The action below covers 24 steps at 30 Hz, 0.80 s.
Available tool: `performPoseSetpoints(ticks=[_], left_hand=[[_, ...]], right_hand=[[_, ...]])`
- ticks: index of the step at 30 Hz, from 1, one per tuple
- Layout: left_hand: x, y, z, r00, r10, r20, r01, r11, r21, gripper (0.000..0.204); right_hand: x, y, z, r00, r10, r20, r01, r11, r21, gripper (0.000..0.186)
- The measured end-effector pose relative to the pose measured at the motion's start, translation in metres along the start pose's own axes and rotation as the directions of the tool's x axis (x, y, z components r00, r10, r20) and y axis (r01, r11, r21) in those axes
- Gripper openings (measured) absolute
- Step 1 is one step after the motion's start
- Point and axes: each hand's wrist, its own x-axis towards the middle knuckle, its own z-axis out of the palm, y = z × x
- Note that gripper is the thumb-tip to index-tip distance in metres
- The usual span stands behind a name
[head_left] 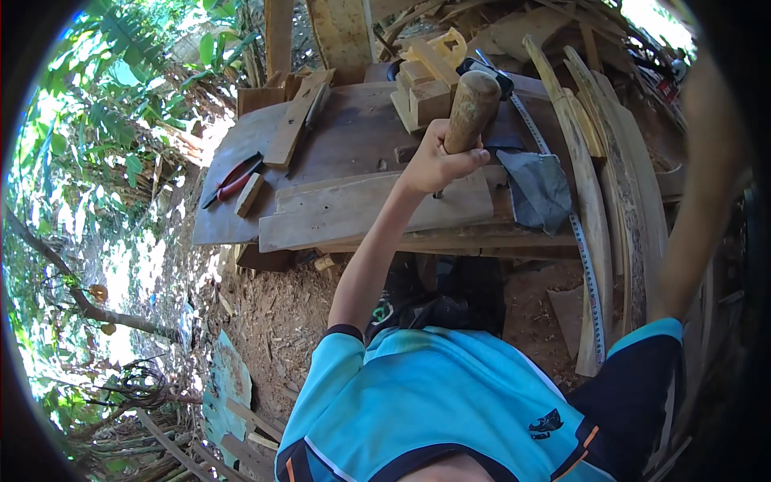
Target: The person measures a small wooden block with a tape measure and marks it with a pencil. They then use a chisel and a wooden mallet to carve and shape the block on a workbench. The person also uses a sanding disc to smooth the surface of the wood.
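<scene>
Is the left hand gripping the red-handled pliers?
No, the left hand grips a wooden handle; the pliers lie apart on the workbench.

Our right hand is cut off past the rim — we can't see it; the left hand hides the tool's lower end.

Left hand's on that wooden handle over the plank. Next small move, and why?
Probably seat the tool tip before striking. The left hand grips a rounded brown wooden handle held upright, its thin dark shank meeting the pale flat wooden plank on the dark wooden workbench. The right hand is out of view, arm raised.
</scene>
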Motion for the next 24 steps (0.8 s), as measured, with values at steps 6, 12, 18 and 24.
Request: performPoseSetpoints(ticks=[6, 12, 18, 24], left_hand=[[-0.003, 0.011, -0.003, 1.0, -0.007, -0.031, 0.008, 1.0, 0.018, 0.014], [0.004, -0.002, 0.0, 0.999, -0.025, 0.022, 0.026, 0.999, -0.028, 0.013], [-0.003, 0.009, -0.001, 1.0, -0.019, -0.013, 0.019, 1.0, 0.019, 0.017], [-0.002, 0.004, -0.005, 1.0, -0.013, 0.005, 0.013, 1.0, -0.004, 0.016]], right_hand=[[-0.003, -0.001, 0.005, 0.992, 0.012, 0.123, -0.032, 0.987, 0.159, 0.053], [-0.02, -0.023, 0.018, 0.994, 0.107, 0.018, -0.108, 0.99, 0.088, 0.052], [-0.022, -0.022, 0.028, 0.984, 0.115, 0.138, -0.148, 0.955, 0.258, 0.052], [-0.027, -0.02, 0.03, 0.981, 0.188, -0.037, -0.177, 0.963, 0.203, 0.051]])
